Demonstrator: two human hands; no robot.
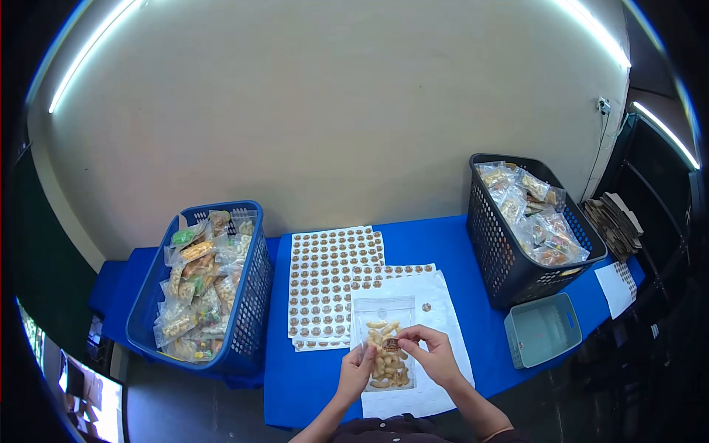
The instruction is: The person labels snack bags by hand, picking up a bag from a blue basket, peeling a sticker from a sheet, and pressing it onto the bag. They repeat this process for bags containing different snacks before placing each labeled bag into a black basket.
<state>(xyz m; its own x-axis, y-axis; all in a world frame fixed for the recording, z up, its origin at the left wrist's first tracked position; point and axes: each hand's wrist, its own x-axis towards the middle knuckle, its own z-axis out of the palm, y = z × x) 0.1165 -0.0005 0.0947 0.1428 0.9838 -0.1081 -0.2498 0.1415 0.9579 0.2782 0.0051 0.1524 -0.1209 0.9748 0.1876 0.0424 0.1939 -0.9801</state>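
Observation:
A clear zip bag of peanut-like snacks (380,373) lies on a white sticker sheet in front of me. My left hand (357,371) is closed at the bag's left edge, thumb and fingers together on the plastic. A round brown sticker (390,344) is over the middle of the bag's front. Reaching in from the right, my right hand (432,354) has thumb and forefinger pinched at that sticker's edge. The mostly bare sticker sheet (450,325) under the bag carries one lone round sticker (426,307) above my right hand.
Full sticker sheets (325,273) lie at the back left of the blue table (288,391). A blue basket (255,295) of snack bags stands left, a black basket (491,258) of bags back right. Near it are a small grey-green basket (543,332) and stacked cardboard (613,225).

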